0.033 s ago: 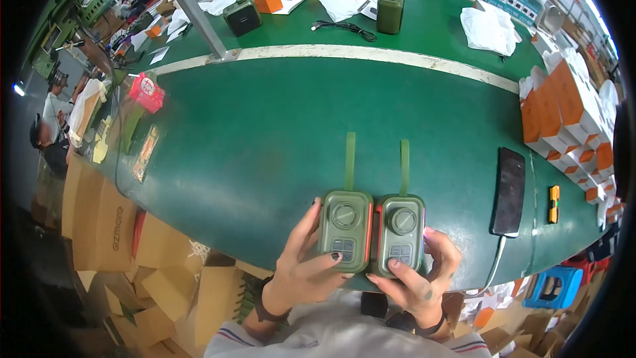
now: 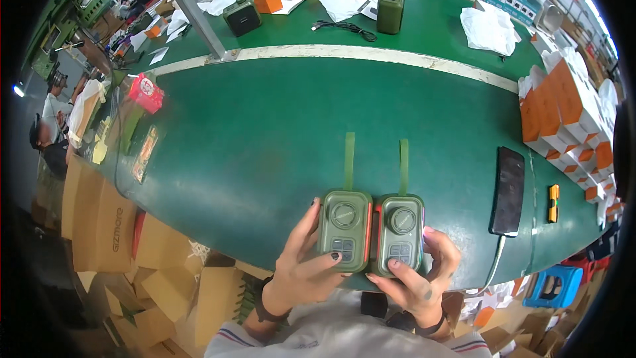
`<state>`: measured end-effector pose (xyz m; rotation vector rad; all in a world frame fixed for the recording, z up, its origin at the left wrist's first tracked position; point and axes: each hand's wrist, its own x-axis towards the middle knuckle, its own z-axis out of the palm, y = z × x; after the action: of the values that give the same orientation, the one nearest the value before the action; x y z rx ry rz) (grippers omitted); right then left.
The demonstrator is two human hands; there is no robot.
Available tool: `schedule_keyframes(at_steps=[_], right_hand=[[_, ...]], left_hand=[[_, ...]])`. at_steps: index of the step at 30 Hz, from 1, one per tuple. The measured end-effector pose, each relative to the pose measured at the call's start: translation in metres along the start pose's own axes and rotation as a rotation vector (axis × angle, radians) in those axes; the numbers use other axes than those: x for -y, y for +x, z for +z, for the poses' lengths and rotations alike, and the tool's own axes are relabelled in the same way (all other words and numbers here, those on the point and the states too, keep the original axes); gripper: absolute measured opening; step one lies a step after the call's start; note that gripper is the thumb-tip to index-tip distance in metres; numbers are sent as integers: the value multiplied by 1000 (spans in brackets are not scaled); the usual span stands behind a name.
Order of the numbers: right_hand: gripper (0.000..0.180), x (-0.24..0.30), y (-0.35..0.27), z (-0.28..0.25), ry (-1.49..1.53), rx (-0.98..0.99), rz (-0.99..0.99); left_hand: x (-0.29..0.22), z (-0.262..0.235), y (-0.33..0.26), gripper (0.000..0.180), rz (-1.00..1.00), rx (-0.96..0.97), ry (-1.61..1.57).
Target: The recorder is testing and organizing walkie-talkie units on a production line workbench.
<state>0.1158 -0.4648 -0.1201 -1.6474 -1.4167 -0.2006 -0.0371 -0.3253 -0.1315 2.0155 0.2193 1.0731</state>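
Two small green portable speakers lie side by side at the near edge of the green table, each with a round knob, a cluster of grey buttons and a green strap stretched away from me. My left hand is closed around the left speaker, fingers along its outer side and thumb over its buttons. Around the right speaker my right hand is closed the same way, one fingertip at its lower buttons. Red-orange edging shows on the facing sides of both. Their undersides are hidden.
Right of the speakers lie a black phone with a white cable and a small yellow-black tool. Orange-white boxes are stacked at far right. Beyond a pale ledge stands another green device. Cardboard boxes sit below left.
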Motion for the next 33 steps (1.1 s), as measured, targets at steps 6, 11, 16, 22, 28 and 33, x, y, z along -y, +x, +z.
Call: schedule_keyframes(at_steps=[6,11,16,22,28,33], right_hand=[[50,-2,2,0,-4,-26,-12],[52,0,-1,-2,-11,21,10],[51,2,0,-2,-16,20,11],[48,2,6,-4,-12,2,16],[42,10,19,-31,-52,164,5],[42,-4,80,-94,-139,564,41]], left_hand=[[-1,-1,3,44,42,27,118],[3,0,0,43,55,18,122],[-6,1,4,48,25,-15,80],[-2,3,6,45,64,-24,92],[-10,-14,7,47,34,37,20],[-23,-97,73,70,-166,481,166]])
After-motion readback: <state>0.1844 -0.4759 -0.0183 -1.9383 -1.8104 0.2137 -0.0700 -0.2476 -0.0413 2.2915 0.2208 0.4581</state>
